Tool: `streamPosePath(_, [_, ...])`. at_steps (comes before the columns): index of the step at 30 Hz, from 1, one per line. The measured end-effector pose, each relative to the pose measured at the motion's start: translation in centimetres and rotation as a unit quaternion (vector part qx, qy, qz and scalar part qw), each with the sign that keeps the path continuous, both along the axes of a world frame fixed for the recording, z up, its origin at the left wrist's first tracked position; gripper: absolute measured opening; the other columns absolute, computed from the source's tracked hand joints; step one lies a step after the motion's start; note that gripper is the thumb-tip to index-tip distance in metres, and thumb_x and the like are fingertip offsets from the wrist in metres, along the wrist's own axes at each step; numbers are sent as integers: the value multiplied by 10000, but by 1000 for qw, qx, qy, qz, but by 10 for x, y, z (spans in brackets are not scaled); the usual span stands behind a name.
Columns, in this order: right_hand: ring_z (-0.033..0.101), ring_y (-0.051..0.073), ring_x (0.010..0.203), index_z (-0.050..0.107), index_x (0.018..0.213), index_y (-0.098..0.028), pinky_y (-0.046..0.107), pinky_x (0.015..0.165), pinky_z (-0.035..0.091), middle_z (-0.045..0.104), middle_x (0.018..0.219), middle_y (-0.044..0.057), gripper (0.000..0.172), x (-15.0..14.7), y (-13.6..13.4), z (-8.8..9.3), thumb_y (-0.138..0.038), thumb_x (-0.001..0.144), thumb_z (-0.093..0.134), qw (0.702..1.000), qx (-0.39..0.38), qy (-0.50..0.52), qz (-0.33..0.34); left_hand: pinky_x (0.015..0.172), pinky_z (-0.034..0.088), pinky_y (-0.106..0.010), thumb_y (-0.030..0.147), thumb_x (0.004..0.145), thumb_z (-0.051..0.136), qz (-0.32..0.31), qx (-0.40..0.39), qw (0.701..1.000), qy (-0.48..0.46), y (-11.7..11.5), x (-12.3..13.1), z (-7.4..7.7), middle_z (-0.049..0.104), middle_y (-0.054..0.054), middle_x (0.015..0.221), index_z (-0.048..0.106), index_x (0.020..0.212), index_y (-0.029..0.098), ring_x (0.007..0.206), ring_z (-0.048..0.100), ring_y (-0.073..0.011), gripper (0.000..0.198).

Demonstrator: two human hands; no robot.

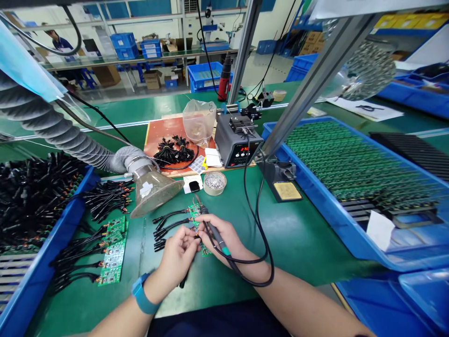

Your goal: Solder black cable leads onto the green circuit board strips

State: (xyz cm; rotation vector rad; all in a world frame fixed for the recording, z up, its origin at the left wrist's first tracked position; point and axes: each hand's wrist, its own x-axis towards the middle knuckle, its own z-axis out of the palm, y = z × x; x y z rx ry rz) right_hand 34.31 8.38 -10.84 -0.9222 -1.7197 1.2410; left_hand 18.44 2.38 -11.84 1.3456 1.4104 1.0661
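Left grip [179,249]: yours, thumb and finger pinching a black cable [184,277], its end mostly hidden by the fingers.
Right grip [231,239]: yours, closed around a soldering iron [222,246], its lead looping over your wrist.
Circuit board [194,212]: green, on the surface [238,290], directly under both grips and partly covered by them.
Attached cables [174,223]: black, running from the board, just beyond your left grip.
Wired boards [114,255]: green, black cables attached, left of your left grip.
Solder tin [214,187]: round, silvery contents, beyond your grips.
Fume funnel [154,192]: beyond and left of your left grip.
Iron stand [275,180]: yellow sponge in front, beyond and right of your right grip.
Soldering station [224,140]: red display lit, farther beyond your grips.
Blue bin [421,255]: green boards in rows, well right of your right grip.
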Motion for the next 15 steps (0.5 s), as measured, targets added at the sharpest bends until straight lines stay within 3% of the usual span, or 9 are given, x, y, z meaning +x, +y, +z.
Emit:
streamPosePath(4, [618, 105, 590, 687, 1097, -220, 198, 560, 500, 688, 781, -2, 280, -2, 0, -5, -170, 849, 568, 998, 62, -15, -21, 625, 489, -251, 214, 995, 530, 12, 195, 953, 232, -7, -2, -4, 697, -39, 766, 633, 910, 203, 658, 651, -152, 134])
streamPosePath(7, [678, 127, 685, 694, 1096, -222, 222, 667, 540, 716, 814, 6, 322, -1, -1, -4, -135, 818, 558, 996, 88, -11, -18, 627, 480, -256, 184, 994, 518, 12, 227, 936, 267, -10, -1, -4, 702, -47, 781, 626, 901, 206, 668, 662, -163, 145])
streamPosePath(9, [681, 126, 681, 688, 1107, -217, 214, 647, 538, 722, 830, 10, 330, 0, -1, -1, -136, 811, 569, 998, 58, -6, -12, 605, 479, -250, 219, 986, 541, 25, 189, 957, 218, -9, 2, -3, 695, -39, 755, 588, 862, 207, 638, 654, -157, 132])
streamPosePath(12, [630, 99, 576, 666, 1127, -208, 181, 527, 491, 704, 815, 2, 285, 3, -3, 6, -186, 852, 593, 999, -32, 9, 12, 480, 449, -223, 384, 959, 602, 53, 46, 997, 41, -6, 8, 1, 677, -16, 696, 510, 846, 215, 513, 601, -134, 223])
streamPosePath(15, [608, 90, 541, 650, 1126, -208, 175, 497, 479, 684, 794, -10, 257, 2, -3, 7, -214, 877, 588, 997, -63, 33, 22, 359, 359, -189, 571, 871, 680, 51, -99, 985, -135, -2, 11, 7, 666, 14, 637, 457, 873, 221, 359, 488, -92, 415])
